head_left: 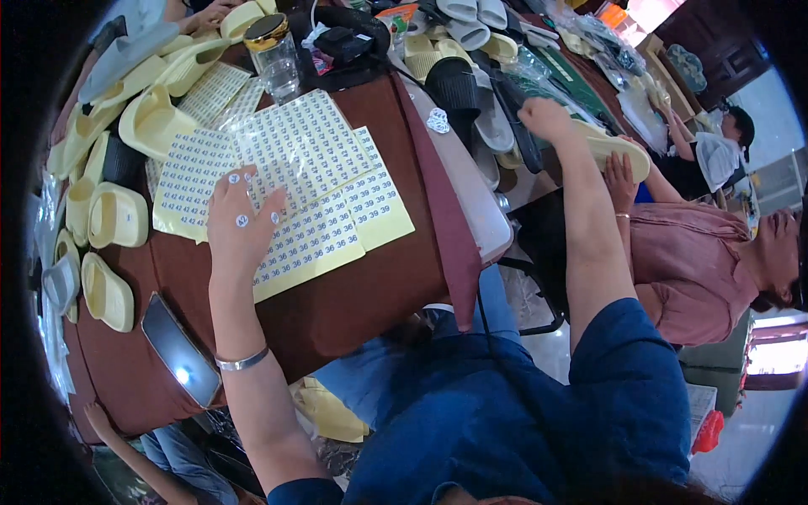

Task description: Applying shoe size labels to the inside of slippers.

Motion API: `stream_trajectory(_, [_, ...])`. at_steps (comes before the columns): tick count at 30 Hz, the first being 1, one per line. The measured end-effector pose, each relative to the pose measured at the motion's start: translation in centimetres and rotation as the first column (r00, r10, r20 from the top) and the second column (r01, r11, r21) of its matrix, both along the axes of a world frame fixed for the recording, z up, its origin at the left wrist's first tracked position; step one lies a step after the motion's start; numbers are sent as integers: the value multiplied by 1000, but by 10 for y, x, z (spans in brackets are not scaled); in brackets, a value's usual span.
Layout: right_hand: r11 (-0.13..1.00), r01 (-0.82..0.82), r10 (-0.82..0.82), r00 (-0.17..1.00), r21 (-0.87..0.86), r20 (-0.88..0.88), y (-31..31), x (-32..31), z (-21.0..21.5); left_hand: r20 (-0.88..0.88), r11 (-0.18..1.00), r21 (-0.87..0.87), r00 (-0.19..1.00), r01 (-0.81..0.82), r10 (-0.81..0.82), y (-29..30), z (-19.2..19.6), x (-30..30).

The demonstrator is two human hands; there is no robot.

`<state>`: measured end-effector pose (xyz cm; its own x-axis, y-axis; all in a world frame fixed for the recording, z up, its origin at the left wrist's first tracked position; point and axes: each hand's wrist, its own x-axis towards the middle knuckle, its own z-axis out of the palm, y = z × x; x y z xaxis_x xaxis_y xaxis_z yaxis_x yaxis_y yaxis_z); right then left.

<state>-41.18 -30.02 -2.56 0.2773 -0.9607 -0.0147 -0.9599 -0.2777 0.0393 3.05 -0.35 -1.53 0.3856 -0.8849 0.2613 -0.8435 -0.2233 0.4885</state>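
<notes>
The left hand (229, 231) is found resting over the sheets, fingers loosely spread and nothing grasped, with small round white printed stickers (274, 218) carried on fingers and back of hand. The right hand (545, 120) is extended, its fingers folded; whether it is closed on anything cannot be told. Beneath the left hand, overlapping yellow-backed white paper sticker sheets (320, 244) are laid on the brown cloth-covered worktop (383, 295). The step in hand is judged to be sticker application, with stickers held ready on the left hand. For the next move, one sticker would need to be lifted by its edge and pressed flat. Cream moulded slippers (118, 215) are heaped at the left. Beyond the right hand, a long cream slipper (635, 160) is held by a co-worker's hand (620, 183).
</notes>
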Motion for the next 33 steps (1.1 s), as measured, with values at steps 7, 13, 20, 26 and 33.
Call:
stream_trajectory(7, [994,95,-83,979,-59,184,-7,-30,-82,71,997,0,994,80,-79,1,2,-1])
stream_trajectory(13, [977,87,21,872,-197,488,-32,-31,-121,19,993,-27,993,113,-113,0,5,-4])
stream_trajectory(20, [840,10,233,897,-543,376,-14,31,-144,37,997,25,997,74,-75,0,5,-1])
stream_trajectory(26, [890,226,-117,953,-396,281,-21,71,-140,56,996,-19,995,85,-84,5,5,2])
stream_trajectory(33, [856,113,-4,977,-504,212,-43,54,-82,-18,995,-88,998,55,-57,4,4,3])
